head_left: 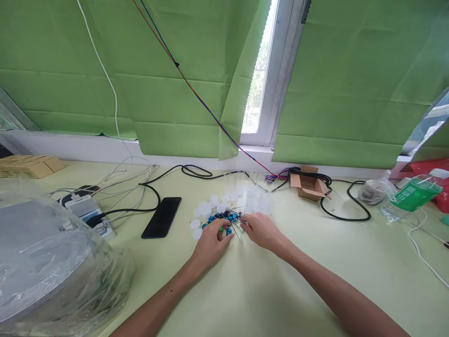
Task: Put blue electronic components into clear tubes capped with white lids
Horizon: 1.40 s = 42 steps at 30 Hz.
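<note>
A small heap of electronic components (233, 216), many of them blue cylinders with thin wire leads, lies on the table between my hands. My left hand (211, 241) is curled at the near left side of the heap, thumb and forefinger closed about a blue capacitor (229, 231). Something green shows beneath its fingers. On the other side, my right hand (262, 230) has its fingertips pinched together among the wire leads; what lies in the pinch is too small to name. White round caps (197, 233) are scattered left of and behind the heap. Clear plastic tubes (255, 189) stand behind my right hand.
A black phone (162, 217) lies left of the heap, near a power strip (91, 215) with cables. A plastic-wrapped bulky object (63, 271) fills the left front. Toward the right are an open cardboard box (309, 186), black cable loops and a green-labelled bottle (414, 194).
</note>
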### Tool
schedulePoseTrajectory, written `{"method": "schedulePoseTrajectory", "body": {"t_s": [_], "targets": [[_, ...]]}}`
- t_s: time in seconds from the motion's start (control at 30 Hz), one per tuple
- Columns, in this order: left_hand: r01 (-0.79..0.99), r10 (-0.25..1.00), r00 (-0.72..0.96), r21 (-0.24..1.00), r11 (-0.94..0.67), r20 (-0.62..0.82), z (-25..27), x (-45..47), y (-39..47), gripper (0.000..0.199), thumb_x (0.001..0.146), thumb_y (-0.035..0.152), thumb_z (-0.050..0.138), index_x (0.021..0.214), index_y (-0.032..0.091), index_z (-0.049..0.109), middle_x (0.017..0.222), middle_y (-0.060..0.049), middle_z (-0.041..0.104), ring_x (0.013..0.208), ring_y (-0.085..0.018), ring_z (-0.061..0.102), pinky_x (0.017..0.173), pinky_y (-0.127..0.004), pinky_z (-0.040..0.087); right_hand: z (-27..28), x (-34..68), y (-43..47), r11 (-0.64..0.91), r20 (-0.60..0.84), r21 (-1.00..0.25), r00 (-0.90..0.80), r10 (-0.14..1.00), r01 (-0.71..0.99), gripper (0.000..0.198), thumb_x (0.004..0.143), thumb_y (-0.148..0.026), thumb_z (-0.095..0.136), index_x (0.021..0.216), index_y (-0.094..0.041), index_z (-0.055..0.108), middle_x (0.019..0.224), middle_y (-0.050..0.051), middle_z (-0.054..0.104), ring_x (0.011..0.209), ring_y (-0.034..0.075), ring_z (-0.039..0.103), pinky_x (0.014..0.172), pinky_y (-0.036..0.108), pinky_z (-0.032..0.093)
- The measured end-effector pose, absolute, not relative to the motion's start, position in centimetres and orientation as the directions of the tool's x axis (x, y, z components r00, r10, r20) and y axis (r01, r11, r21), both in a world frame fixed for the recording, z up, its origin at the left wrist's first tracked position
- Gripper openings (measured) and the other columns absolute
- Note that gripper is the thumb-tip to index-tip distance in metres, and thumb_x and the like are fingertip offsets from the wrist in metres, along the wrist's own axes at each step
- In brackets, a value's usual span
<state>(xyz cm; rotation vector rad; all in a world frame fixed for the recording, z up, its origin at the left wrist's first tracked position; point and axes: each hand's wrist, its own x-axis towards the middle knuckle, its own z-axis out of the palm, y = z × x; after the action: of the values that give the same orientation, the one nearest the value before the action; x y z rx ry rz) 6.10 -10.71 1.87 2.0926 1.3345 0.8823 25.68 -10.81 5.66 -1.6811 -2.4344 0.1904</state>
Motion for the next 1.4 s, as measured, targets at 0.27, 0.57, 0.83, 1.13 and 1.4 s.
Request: {"method": "schedulePoseTrajectory", "body": {"t_s": [0.27,0.57,0.83,1.13,1.4], "targets": [[0.587,0.912,0.236,0.699,-0.409,0.335,3.1,6.3,-11.4,0.018,0.081,0.028,0.059,0.097,0.021,0.062,0.091,-0.001,0.067,0.055,-0.012,0.052,0.062,-0.029,0.046,5.1,25.5,-10.7,0.326,0.015,-0.184,-0.329,0.944,0.927,0.02,0.095,-0.024,0.048,0.108,-0.023,0.063,0.083,0.006,0.07,0.083,0.021,0.064,0.056,0.026,0.024],[0.568,0.922,0.051,0.749,-0.342,0.383,2.9,5.5,-10.3,0.021,0.078,0.017,0.047,0.092,0.02,0.063,0.09,-0.001,0.07,0.051,-0.011,0.053,0.058,-0.027,0.046,5.3,25.7,-10.5,0.299,-0.022,-0.171,-0.307,0.952,0.939,0.018,0.094,-0.026,0.054,0.111,-0.024,0.061,0.086,0.006,0.069,0.085,0.022,0.064,0.056,0.026,0.023],[0.56,0.933,0.03,0.767,-0.312,0.358,2.9,5.4,-10.2,0.02,0.078,0.018,0.048,0.091,0.021,0.063,0.091,-0.001,0.07,0.053,-0.011,0.055,0.057,-0.026,0.045,4.3,25.4,-10.7,0.343,-0.02,-0.187,-0.352,0.936,0.921,0.023,0.094,-0.027,0.053,0.116,-0.024,0.061,0.087,0.007,0.069,0.079,0.021,0.065,0.056,0.025,0.025],[0.582,0.934,0.174,0.733,-0.353,0.311,2.7,5.5,-10.3,0.02,0.082,0.022,0.049,0.096,0.022,0.064,0.088,0.0,0.071,0.048,-0.011,0.051,0.055,-0.026,0.042,3.8,25.1,-10.7,0.338,-0.026,-0.165,-0.346,0.938,0.927,0.02,0.097,-0.029,0.049,0.113,-0.023,0.06,0.089,0.008,0.069,0.079,0.022,0.065,0.057,0.026,0.026],[0.601,0.906,0.313,0.679,-0.421,0.285,2.2,5.5,-10.5,0.025,0.084,0.02,0.048,0.104,0.022,0.063,0.1,-0.003,0.072,0.057,-0.014,0.055,0.06,-0.029,0.046,3.8,25.1,-10.6,0.347,-0.03,-0.152,-0.355,0.934,0.926,0.018,0.098,-0.024,0.045,0.108,-0.021,0.06,0.088,0.008,0.069,0.078,0.021,0.064,0.059,0.026,0.027]]}}
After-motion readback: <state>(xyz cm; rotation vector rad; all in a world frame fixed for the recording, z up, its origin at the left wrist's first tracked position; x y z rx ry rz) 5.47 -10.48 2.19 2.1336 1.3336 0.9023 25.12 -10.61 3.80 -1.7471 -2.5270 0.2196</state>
